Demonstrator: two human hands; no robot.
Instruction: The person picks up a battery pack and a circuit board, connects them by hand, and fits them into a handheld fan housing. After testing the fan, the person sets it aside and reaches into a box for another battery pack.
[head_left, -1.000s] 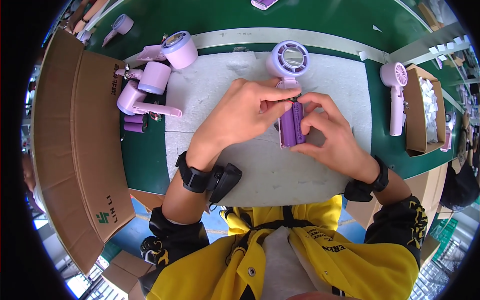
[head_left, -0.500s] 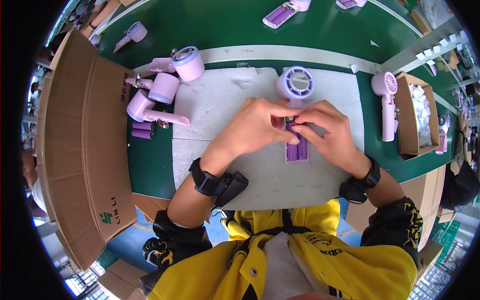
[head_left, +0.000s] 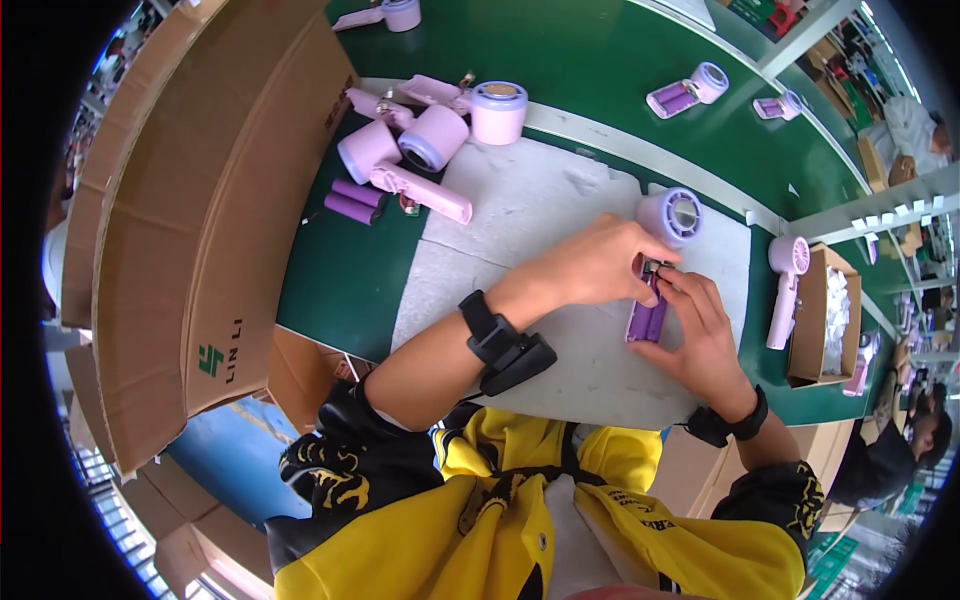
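A lilac handheld fan point(head_left: 660, 213) lies on a white foam sheet point(head_left: 480, 225), its round head away from me. The handle is uncovered and shows purple battery cells point(head_left: 646, 320) with a small circuit board and wires above them. My left hand point(head_left: 612, 262) is closed at the top of the handle, fingers and thumb pinching around the board. My right hand point(head_left: 703, 335) grips the handle from the right, thumb at its lower end and fingers near the board. The fingers partly hide the wiring.
Several lilac fan parts point(head_left: 432, 137) lie at the left, beside loose purple battery cells point(head_left: 355, 201). A tall cardboard box point(head_left: 245, 210) borders the left side. At the right stand a fan point(head_left: 786, 290) and a small carton point(head_left: 810, 365) of white pieces. More opened fans point(head_left: 688, 92) lie beyond the rail.
The view has turned, shifting the bench contents across the picture. My right thumb has moved from beside the board to the handle's lower end. My left hand stays by the board.
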